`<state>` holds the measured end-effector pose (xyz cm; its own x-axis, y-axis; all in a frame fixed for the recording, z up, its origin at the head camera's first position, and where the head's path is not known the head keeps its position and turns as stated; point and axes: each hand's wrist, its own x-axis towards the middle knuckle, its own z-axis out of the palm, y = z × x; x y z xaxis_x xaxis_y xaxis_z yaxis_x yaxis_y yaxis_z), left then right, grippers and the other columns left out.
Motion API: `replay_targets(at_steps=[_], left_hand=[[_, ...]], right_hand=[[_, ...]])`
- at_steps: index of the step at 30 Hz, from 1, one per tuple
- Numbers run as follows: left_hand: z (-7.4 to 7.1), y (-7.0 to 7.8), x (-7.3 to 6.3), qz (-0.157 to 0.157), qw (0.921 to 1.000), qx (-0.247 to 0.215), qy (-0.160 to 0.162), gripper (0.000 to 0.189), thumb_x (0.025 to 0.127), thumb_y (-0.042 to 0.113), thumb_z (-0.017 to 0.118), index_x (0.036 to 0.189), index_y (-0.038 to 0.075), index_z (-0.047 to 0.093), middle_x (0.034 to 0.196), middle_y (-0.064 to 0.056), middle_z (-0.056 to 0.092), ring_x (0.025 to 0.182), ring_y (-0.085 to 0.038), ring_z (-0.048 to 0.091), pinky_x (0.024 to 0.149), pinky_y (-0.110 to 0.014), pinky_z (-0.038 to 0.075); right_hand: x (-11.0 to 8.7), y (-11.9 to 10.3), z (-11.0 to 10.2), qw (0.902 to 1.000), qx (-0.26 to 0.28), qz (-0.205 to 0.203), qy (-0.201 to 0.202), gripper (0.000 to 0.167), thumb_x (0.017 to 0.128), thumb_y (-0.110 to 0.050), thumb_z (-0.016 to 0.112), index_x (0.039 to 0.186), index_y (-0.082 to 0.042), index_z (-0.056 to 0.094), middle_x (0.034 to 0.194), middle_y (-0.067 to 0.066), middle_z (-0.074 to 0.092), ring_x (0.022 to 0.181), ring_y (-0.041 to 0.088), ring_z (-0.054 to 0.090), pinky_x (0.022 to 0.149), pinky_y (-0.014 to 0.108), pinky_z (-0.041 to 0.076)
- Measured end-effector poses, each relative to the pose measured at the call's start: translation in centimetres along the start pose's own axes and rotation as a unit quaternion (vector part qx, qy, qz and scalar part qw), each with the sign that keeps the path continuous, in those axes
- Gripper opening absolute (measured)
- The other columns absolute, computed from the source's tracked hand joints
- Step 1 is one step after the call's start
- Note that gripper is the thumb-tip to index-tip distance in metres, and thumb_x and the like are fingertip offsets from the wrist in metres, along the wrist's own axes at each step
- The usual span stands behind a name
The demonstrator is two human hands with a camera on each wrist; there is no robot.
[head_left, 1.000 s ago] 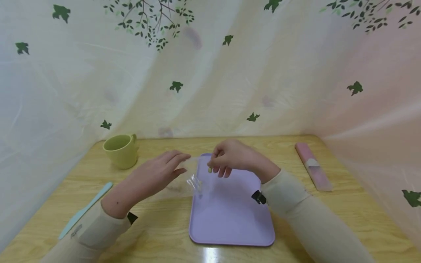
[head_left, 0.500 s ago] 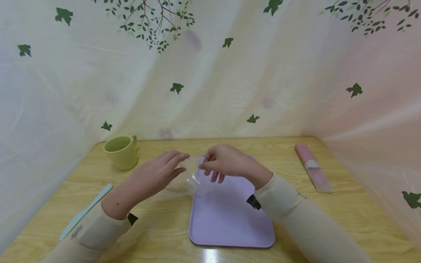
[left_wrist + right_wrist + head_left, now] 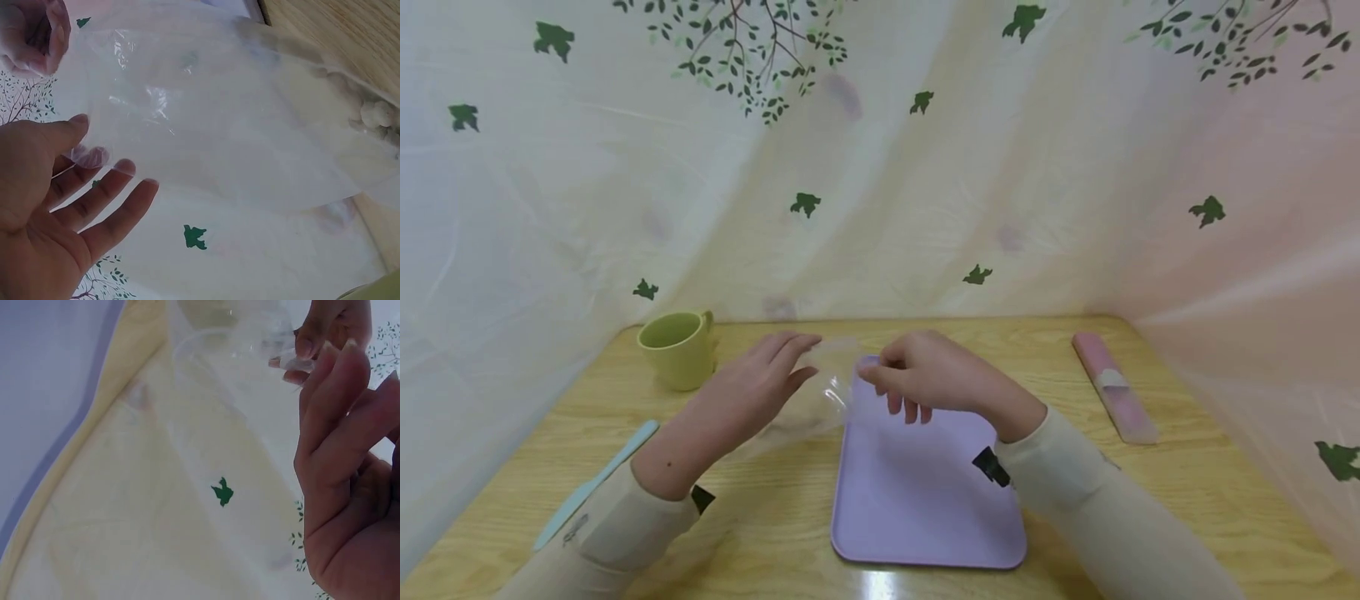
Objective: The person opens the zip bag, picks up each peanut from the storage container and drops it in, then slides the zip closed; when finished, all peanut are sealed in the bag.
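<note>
My left hand [image 3: 752, 387] pinches the rim of a clear plastic bag [image 3: 833, 393] between thumb and forefinger, its other fingers spread. In the left wrist view, pale rounded pieces like small nuts [image 3: 378, 115] show in the bag's lower part. My right hand [image 3: 943, 375] hovers just right of the bag, over the far part of a lilac tray [image 3: 928, 500]. Its fingers hang loosely curled, thumb and forefinger tips close together, and nothing shows between them in the right wrist view.
A yellow-green mug [image 3: 677, 358] stands at the back left of the wooden table [image 3: 760, 517]. A light blue knife-shaped utensil [image 3: 598, 479] lies by my left forearm. On the right lies a pink case with a white band [image 3: 1114, 387]. A leaf-printed curtain [image 3: 880, 167] hangs behind.
My right hand carried a small yellowish piece left to the bag; the piece no longer shows, and the hand has drawn back slightly right. My left hand and the bag shifted a little left.
</note>
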<state>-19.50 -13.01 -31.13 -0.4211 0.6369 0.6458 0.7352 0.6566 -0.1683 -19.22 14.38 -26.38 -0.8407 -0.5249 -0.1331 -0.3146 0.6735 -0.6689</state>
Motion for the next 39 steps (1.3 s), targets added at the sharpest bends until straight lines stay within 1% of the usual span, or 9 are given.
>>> replay_targets(at_steps=[7, 16, 20, 23, 25, 27, 30, 34, 39], left_hand=[[-0.4, 0.2, 0.4, -0.009, 0.9990, 0.021, 0.037, 0.050, 0.091, 0.013, 0.085, 0.134, -0.001, 0.064, 0.117, -0.016, 0.073, 0.102, -0.033, 0.075, 0.080, -0.044, 0.068], [-0.3, 1.0, 0.6, 0.008, 0.9985, 0.023, 0.048, 0.054, 0.089, 0.016, 0.088, 0.134, 0.000, 0.063, 0.117, -0.015, 0.073, 0.099, -0.031, 0.076, 0.078, -0.041, 0.069], [-0.3, 1.1, 0.7, 0.003, 0.9983, 0.028, 0.050, 0.052, 0.094, 0.023, 0.084, 0.136, 0.001, 0.063, 0.116, -0.015, 0.073, 0.094, -0.030, 0.075, 0.067, -0.038, 0.067], [-0.6, 0.9, 0.9, -0.041, 0.9976, 0.021, 0.051, 0.056, 0.100, 0.040, 0.076, 0.138, 0.001, 0.062, 0.117, -0.016, 0.075, 0.090, -0.031, 0.076, 0.054, -0.038, 0.060], [-1.0, 0.4, 1.4, -0.110, 0.9934, -0.014, 0.027, 0.062, 0.104, 0.051, 0.066, 0.143, 0.003, 0.060, 0.124, -0.016, 0.075, 0.095, -0.033, 0.077, 0.056, -0.041, 0.060], [-1.5, -0.4, 2.1, -0.188, 0.9791, -0.076, -0.015, 0.066, 0.109, 0.056, 0.055, 0.151, 0.005, 0.055, 0.137, -0.015, 0.072, 0.111, -0.035, 0.075, 0.073, -0.048, 0.065], [-1.7, -2.4, 3.1, -0.271, 0.9393, -0.190, -0.090, 0.063, 0.115, 0.052, 0.037, 0.162, 0.011, 0.043, 0.159, -0.012, 0.058, 0.141, -0.036, 0.061, 0.111, -0.059, 0.056], [-1.0, -5.1, 3.7, -0.276, 0.8934, -0.315, -0.162, 0.060, 0.118, 0.047, 0.028, 0.168, 0.015, 0.035, 0.170, -0.009, 0.046, 0.157, -0.037, 0.044, 0.129, -0.063, 0.036], [0.1, -6.9, 3.6, -0.262, 0.8686, -0.378, -0.185, 0.055, 0.118, 0.046, 0.030, 0.163, 0.017, 0.042, 0.153, -0.012, 0.062, 0.152, -0.036, 0.048, 0.129, -0.066, 0.033]], right_hand=[[-0.5, -0.2, 1.7, 0.9983, -0.043, -0.013, -0.038, 0.035, 0.107, -0.047, 0.063, 0.090, -0.019, 0.077, 0.078, -0.002, 0.077, 0.058, 0.018, 0.073, 0.061, 0.035, 0.064], [0.2, -0.1, 2.9, 0.9990, -0.029, -0.009, 0.033, 0.042, 0.109, -0.045, 0.059, 0.083, -0.015, 0.074, 0.072, -0.002, 0.074, 0.061, 0.023, 0.075, 0.058, 0.032, 0.062], [0.3, -0.3, 3.2, 0.9982, -0.021, -0.024, 0.050, 0.041, 0.110, -0.037, 0.059, 0.081, -0.011, 0.070, 0.069, 0.000, 0.073, 0.056, 0.019, 0.072, 0.055, 0.032, 0.062], [0.4, -0.5, 3.5, 0.9971, -0.018, -0.036, 0.065, 0.037, 0.111, -0.032, 0.059, 0.081, -0.012, 0.068, 0.070, -0.001, 0.072, 0.055, 0.016, 0.070, 0.055, 0.031, 0.061], [0.5, -0.7, 3.6, 0.9959, -0.020, -0.045, 0.077, 0.033, 0.111, -0.031, 0.059, 0.084, -0.014, 0.068, 0.072, -0.001, 0.071, 0.056, 0.015, 0.069, 0.055, 0.031, 0.061], [0.6, -0.8, 3.7, 0.9947, -0.022, -0.054, 0.085, 0.030, 0.111, -0.030, 0.060, 0.086, -0.016, 0.068, 0.073, -0.002, 0.071, 0.058, 0.014, 0.069, 0.056, 0.030, 0.061], [0.7, -1.1, 3.7, 0.9927, -0.029, -0.073, 0.092, 0.027, 0.110, -0.029, 0.061, 0.089, -0.016, 0.069, 0.075, -0.004, 0.071, 0.059, 0.013, 0.069, 0.057, 0.029, 0.061], [0.8, -1.2, 4.1, 0.9913, -0.034, -0.092, 0.087, 0.023, 0.110, -0.030, 0.061, 0.094, -0.017, 0.071, 0.079, -0.006, 0.071, 0.062, 0.011, 0.069, 0.058, 0.026, 0.060], [0.9, -1.2, 4.3, 0.9906, -0.031, -0.101, 0.087, 0.021, 0.111, -0.031, 0.061, 0.101, -0.017, 0.072, 0.082, -0.006, 0.071, 0.063, 0.011, 0.069, 0.059, 0.025, 0.060]])
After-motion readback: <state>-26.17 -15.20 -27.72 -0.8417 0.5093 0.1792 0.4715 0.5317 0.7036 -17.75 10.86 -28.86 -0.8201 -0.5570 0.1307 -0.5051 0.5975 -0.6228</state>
